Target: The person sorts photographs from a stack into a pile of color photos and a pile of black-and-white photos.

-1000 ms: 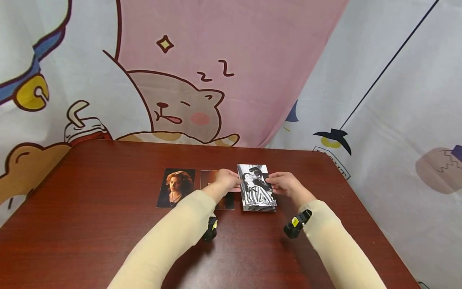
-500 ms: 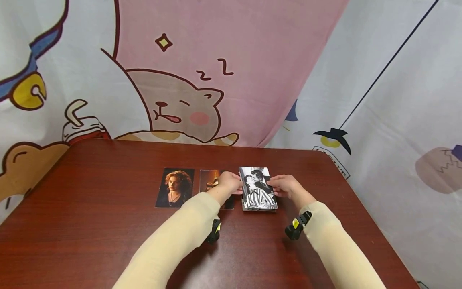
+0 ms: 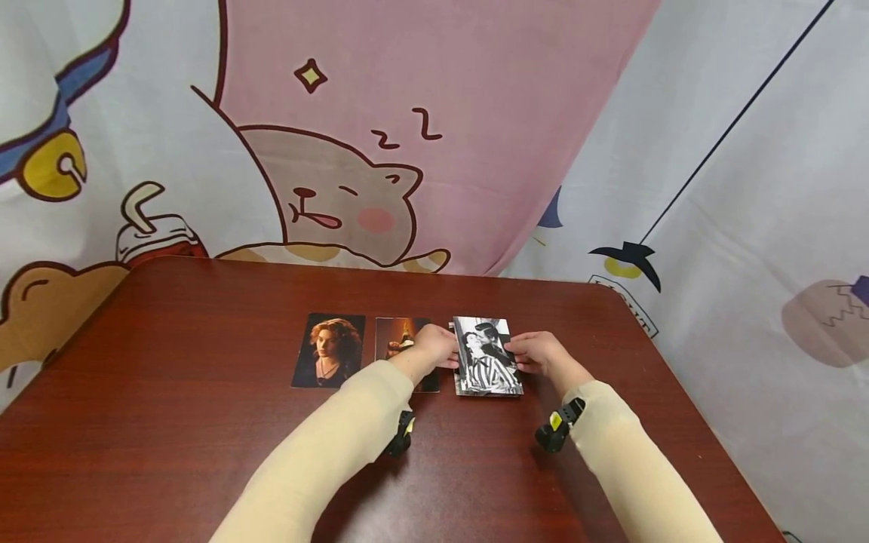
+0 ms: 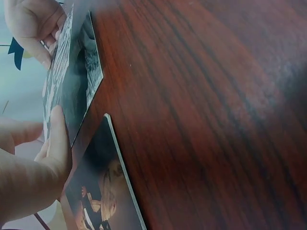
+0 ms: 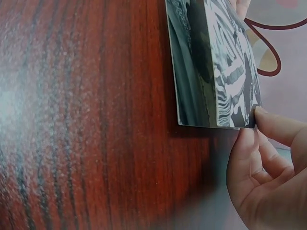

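Observation:
A black-and-white photo card [image 3: 485, 358] of a couple is held by both hands, tilted over another card [image 5: 192, 72], whose greyish edge shows beneath it. My left hand [image 3: 437, 345] pinches the photo's left edge, thumb on the printed face in the left wrist view. On the opposite edge, the right hand [image 3: 536, 352] grips between thumb and fingers, near a corner in the right wrist view. Left of these lies a dark colour photo card [image 3: 392, 335], partly covered by my left hand and wrist. Farther left is a portrait photo card [image 3: 329, 353], flat on the table.
The reddish-brown wooden table [image 3: 204, 422] reaches back to a cartoon-printed curtain [image 3: 516, 113]. Both forearms wear cream sleeves [image 3: 333, 445]. A black wrist camera [image 3: 560, 424] sits by the right cuff, another by the left.
Both hands have drawn the black-and-white photo slightly rightward and toward me. The card beneath shows less at the near edge and a thin strip at the left. The other photos have stayed put.

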Demonstrator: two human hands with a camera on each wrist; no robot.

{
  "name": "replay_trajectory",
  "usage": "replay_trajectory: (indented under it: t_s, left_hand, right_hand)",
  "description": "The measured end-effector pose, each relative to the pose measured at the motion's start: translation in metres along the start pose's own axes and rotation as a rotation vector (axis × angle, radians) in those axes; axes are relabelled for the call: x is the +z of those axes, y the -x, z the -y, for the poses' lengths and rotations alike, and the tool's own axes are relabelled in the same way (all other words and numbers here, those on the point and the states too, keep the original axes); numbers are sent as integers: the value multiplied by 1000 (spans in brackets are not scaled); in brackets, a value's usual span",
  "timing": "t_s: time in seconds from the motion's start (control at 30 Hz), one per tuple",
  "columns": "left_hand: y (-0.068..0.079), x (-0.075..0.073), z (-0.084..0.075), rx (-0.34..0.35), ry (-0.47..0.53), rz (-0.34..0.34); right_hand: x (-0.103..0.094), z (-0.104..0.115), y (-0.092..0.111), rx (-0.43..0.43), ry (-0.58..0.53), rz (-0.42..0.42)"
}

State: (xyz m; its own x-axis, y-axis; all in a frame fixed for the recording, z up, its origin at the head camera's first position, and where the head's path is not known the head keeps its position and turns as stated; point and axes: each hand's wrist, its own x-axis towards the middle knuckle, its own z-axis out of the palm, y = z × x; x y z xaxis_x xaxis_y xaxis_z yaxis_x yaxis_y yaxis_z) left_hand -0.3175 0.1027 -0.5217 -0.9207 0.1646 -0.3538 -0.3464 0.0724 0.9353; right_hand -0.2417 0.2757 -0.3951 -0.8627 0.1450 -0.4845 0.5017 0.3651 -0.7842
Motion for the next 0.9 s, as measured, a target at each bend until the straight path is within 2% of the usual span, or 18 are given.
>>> replay_trajectory:
  t_s: [0.17,0.3,0.37,0.43,0.6,0.7,0.73,0.9]
  left_hand:
    - [-17,-1,14,12,-2,54]
    - [-34,-2,24,-5,27,80]
    - [-39,-2,26,-26,17,78]
    - [-35,-1,23,-32,-5,71]
    - [-9,-5,5,-25,-51,29]
    - [13,-15,-13,-16,-52,17]
    - [21,-20,-18,8,-47,24]
    - [96,-44,-69,-3,-90,3]
  right_hand:
    - [0,-1,-2,11,-2,-7]
    - [1,-2,-3,11,1,-1]
    - [1,-3,-4,12,-1,-1]
    - [0,-3,-4,9,0,2]
    - [-1,-3,-3,-4,27,-2]
    - [0,-3,-3,-8,38,-16]
    - [0,-2,-2,-12,44,-16]
    - [5,1,0,-14,57,-13]
